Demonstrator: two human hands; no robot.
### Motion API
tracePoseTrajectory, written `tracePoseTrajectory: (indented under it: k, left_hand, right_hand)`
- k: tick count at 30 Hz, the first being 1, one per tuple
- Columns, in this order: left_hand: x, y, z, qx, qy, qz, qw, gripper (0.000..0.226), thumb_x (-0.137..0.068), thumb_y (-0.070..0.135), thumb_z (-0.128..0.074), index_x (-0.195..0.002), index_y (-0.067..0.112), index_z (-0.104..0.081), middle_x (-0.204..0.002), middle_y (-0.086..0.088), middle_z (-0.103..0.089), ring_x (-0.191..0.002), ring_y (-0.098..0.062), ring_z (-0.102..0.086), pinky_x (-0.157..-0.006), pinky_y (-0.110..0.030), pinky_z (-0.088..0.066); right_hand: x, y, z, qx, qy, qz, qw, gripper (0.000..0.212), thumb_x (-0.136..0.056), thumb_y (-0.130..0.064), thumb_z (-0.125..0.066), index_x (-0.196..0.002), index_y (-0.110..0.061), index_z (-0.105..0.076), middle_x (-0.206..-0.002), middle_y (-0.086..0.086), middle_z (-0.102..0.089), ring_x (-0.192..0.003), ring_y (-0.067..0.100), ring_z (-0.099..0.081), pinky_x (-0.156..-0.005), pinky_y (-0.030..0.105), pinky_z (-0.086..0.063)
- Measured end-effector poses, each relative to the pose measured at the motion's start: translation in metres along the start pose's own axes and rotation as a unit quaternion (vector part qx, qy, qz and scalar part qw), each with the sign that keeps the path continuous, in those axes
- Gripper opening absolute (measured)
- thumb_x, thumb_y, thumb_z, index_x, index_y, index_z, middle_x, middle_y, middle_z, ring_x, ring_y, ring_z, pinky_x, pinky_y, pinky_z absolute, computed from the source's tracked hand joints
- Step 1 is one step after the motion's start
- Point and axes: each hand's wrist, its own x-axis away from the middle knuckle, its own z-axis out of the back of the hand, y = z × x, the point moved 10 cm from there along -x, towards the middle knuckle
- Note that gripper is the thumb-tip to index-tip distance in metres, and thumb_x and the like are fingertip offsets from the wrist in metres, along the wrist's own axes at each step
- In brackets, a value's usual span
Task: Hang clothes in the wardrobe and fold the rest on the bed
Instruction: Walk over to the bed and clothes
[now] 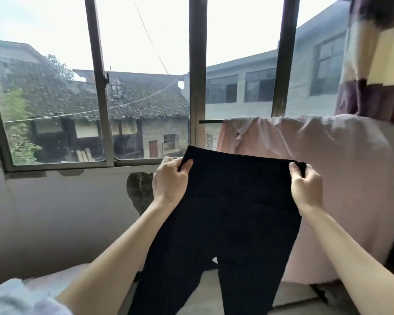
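A pair of black leggings (232,212) hangs upright in front of me, waistband on top and both legs dropping out of the bottom of the view. My left hand (171,180) grips the waistband's left corner, fingers curled over the fabric. My right hand (305,180) grips the right corner the same way. The waistband is stretched flat between the two hands, at about the height of the window sill.
A large window (100,87) with dark metal bars fills the wall ahead. A pale pink garment (328,167) is draped over a rail at the right, behind the leggings. A purple and cream curtain (373,64) hangs at the upper right. White cloth (16,296) lies at the lower left.
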Motion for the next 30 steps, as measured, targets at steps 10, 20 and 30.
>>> tracePoseTrajectory:
  k: [10, 20, 30]
  left_hand:
    - [0.055, 0.021, -0.120, 0.194, -0.175, 0.055, 0.964, 0.013, -0.089, 0.017, -0.062, -0.091, 0.019, -0.075, -0.084, 0.003, -0.074, -0.082, -0.012, -0.069, -0.086, -0.036, -0.054]
    - [0.120, 0.052, -0.173, 0.257, -0.289, 0.030, 0.922, 0.032, -0.090, 0.006, -0.052, -0.112, 0.022, -0.068, -0.098, -0.001, -0.073, -0.087, -0.020, -0.069, -0.081, -0.038, -0.057]
    - [0.130, 0.000, -0.158, 0.167, -0.345, 0.106, 0.918, 0.033, -0.089, 0.007, -0.050, -0.119, 0.015, -0.059, -0.082, 0.003, -0.066, -0.059, -0.011, -0.059, -0.056, -0.019, -0.044]
  right_hand:
    - [0.046, 0.009, -0.020, -0.108, -0.148, -0.088, 0.979, 0.011, -0.093, -0.014, -0.056, -0.100, -0.011, -0.064, -0.084, -0.002, -0.067, -0.069, 0.010, -0.067, -0.050, 0.018, -0.053]
    - [0.078, 0.047, -0.003, -0.031, -0.196, -0.099, 0.975, 0.019, -0.097, -0.026, -0.048, -0.096, -0.022, -0.067, -0.096, 0.005, -0.071, -0.092, 0.019, -0.068, -0.086, 0.036, -0.054]
    - [0.103, 0.099, 0.014, -0.094, -0.205, -0.211, 0.951, 0.021, -0.097, -0.006, -0.042, -0.099, -0.011, -0.062, -0.096, 0.007, -0.068, -0.087, 0.019, -0.065, -0.072, 0.028, -0.051]
